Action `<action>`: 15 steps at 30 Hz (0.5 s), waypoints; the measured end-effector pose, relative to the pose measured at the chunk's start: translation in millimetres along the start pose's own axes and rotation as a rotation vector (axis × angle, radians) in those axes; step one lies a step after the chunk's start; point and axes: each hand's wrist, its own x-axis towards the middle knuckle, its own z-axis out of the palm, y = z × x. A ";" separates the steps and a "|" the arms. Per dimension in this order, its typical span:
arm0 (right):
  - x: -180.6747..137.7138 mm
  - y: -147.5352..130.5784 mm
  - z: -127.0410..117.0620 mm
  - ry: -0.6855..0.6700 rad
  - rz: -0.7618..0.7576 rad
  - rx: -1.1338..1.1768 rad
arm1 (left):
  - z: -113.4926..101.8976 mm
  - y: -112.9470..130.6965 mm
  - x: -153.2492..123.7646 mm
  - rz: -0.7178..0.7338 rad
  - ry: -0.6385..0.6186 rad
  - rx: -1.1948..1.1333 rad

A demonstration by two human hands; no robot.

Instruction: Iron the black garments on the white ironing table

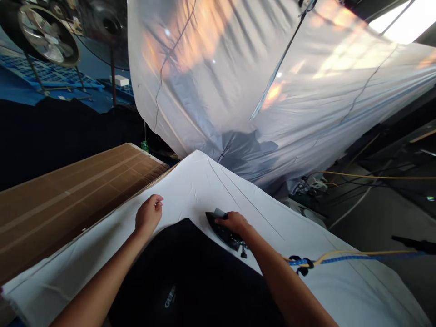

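My right hand [235, 222] is closed around the handle of a dark clothes iron [221, 231]. The iron's pointed tip faces up and left over the white-covered table [184, 195], beside the edge of black fabric [190, 272] with "GUESS" lettering. Whether that fabric lies on the table or is worn, I cannot tell. My left hand [150, 213] is left of the iron, over the white cover, its fingers curled in with nothing visible in them. A blue hose and yellow cord [327, 259] run off to the right, partly behind my right forearm.
Brown cardboard [78, 190] borders the table on the left. A large pale plastic sheet [238, 68] hangs beyond the far edge. Fans [51, 36] and blue pallets [27, 68] stand at the back left. Cables [374, 175] stretch across the right side.
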 end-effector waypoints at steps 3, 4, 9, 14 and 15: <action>-10.3 35.9 -5.4 0.007 0.041 0.008 | 25.0 8.4 -4.0 0.010 -0.199 0.175; -14.8 43.5 -6.1 0.006 0.041 0.007 | 34.7 12.5 -5.2 0.012 -0.277 0.232; -33.5 45.1 0.7 -0.028 -0.087 -0.008 | 67.0 31.4 -6.2 0.008 -0.551 0.392; -32.7 6.7 12.2 -0.076 -0.222 -0.062 | 60.1 26.9 -6.2 -0.020 -0.515 0.391; -31.1 -3.1 13.3 -0.082 -0.240 -0.075 | 57.6 22.8 -7.0 -0.038 -0.521 0.389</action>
